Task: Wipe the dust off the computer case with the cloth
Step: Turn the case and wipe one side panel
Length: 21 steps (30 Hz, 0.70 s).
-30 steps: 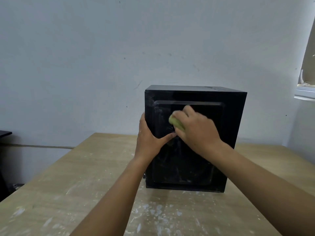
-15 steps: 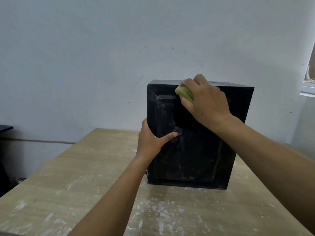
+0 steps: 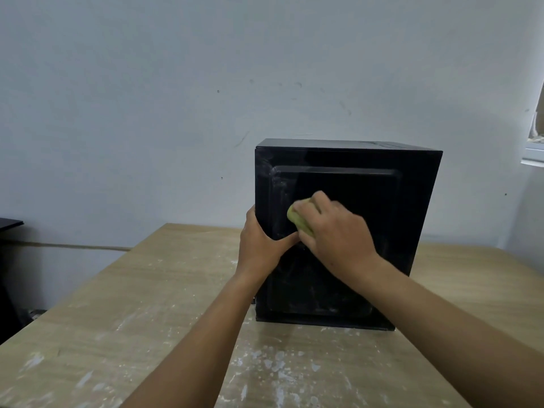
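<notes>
**Cloth pressed to the side panel, case held at its left edge**

A black computer case (image 3: 368, 187) stands upright on a pale wooden table (image 3: 141, 304). It sits toward the table's far edge, with its broad side panel turned to the camera. A raised rectangle is pressed into the panel. Grey dust smears show along the left rim of that rectangle and over its lower half, while the upper right part looks darker and cleaner.

The right hand (image 3: 338, 240) holds a bunched yellow-green cloth (image 3: 297, 219) under curled fingers and presses it against the panel, in the left half at about mid-height. Only a rounded lump of cloth shows at the hand's upper left; the rest is hidden beneath the palm. The right forearm enters from the lower right of the view and crosses the case's lower right part.

The left hand (image 3: 262, 245) clasps the case's left vertical edge at mid-height. Its thumb lies across the front of the panel, pointing right, with the tip right against the right hand; whether the two touch cannot be told. Its fingers go round onto the left side of the case, out of sight.

White specks and streaks (image 3: 270, 366) fleck the table top between the foot of the case and the near edge. Behind the table rises a pale grey wall (image 3: 176, 83) with a few small marks. A white window frame (image 3: 532, 156) shows at the right edge of the view, and a dark flat surface (image 3: 8, 223) at the left edge.
</notes>
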Tool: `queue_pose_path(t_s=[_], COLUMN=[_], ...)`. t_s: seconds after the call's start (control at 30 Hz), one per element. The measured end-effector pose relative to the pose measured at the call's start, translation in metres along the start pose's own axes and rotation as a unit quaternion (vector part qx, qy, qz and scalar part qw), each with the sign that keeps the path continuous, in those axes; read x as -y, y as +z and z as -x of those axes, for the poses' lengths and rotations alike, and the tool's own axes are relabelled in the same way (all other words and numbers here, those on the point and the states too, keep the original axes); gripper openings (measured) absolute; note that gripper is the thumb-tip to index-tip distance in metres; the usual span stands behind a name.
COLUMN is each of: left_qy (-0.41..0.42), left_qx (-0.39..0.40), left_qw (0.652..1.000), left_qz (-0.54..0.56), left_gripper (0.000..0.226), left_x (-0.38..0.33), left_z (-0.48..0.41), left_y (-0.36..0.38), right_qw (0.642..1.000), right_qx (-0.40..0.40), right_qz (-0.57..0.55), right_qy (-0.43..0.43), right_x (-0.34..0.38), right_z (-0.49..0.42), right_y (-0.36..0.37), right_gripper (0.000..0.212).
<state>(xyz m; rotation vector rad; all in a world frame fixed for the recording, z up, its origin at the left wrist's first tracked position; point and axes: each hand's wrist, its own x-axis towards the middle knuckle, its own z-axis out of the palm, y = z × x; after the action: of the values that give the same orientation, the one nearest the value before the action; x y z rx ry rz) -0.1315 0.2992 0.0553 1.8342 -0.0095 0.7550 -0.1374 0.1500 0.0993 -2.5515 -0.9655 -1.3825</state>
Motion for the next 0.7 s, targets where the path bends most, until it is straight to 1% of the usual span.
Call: queue_pose_path(t_s=[0.07,0.13,0.23,0.4,0.5,0.63,0.7], left_qy=[0.001,0.002,0.004,0.001,0.0,0.004,0.008], left_qx=[0.001,0.002,0.002,0.005,0.006,0.007,0.008], left_qw=[1.0,1.0,1.0,1.0,1.0,1.0,1.0], left_qz=[-0.003,0.0,0.008,0.013,0.014,0.017,0.017], left_gripper=[0.089,0.09,0.092,0.099,0.099,0.096,0.091], left_x=[0.001,0.001,-0.002,-0.003,-0.003,-0.003,-0.004], left_z=[0.0,0.001,0.001,0.001,0.001,0.001,0.002], left_y=[0.0,0.0,0.0,-0.001,-0.001,-0.001,-0.002], right_qw=[1.0,1.0,1.0,0.997,0.995,0.996,0.998], right_qx=[0.012,0.006,-0.016,-0.074,-0.073,-0.083,-0.065], right_qz=[0.005,0.003,-0.012,-0.012,-0.012,-0.018,-0.012], right_qy=[0.003,0.003,0.008,0.034,0.061,0.031,0.022], right_x=[0.001,-0.001,-0.005,-0.014,-0.014,-0.001,0.006], right_z=[0.004,0.002,-0.009,-0.049,-0.063,-0.053,-0.042], right_y=[0.004,0.002,-0.008,-0.034,-0.036,-0.025,-0.015], right_gripper=[0.042,0.039,0.034,0.028,0.028,0.028,0.028])
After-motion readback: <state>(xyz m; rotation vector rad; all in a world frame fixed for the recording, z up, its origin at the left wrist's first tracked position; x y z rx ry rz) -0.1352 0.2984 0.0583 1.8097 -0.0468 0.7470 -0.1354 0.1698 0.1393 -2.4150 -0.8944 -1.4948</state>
